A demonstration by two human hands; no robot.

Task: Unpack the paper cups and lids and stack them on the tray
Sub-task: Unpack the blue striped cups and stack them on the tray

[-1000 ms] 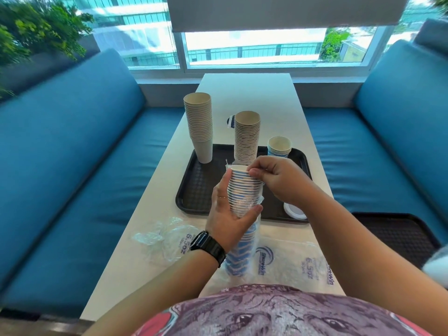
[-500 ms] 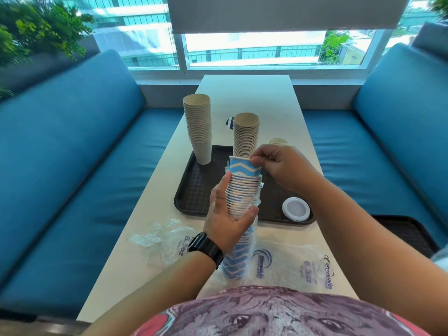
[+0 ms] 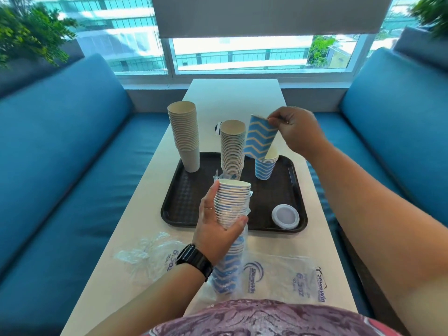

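Mid-transfer: right hand (image 3: 297, 132) pinches one blue zigzag cup (image 3: 260, 137) above the tray's (image 3: 299, 190) short blue stack (image 3: 264, 167) (lower squarely); left hand (image 3: 218, 224) grips the sleeved stack (image 3: 231, 209).

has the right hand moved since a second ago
Yes: the right hand rose off the held stack with a cup, toward the short blue stack.

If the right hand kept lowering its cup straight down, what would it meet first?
Most likely the short blue stack on the tray: the right hand pinches a blue zigzag cup just above it. Depth is unclear.
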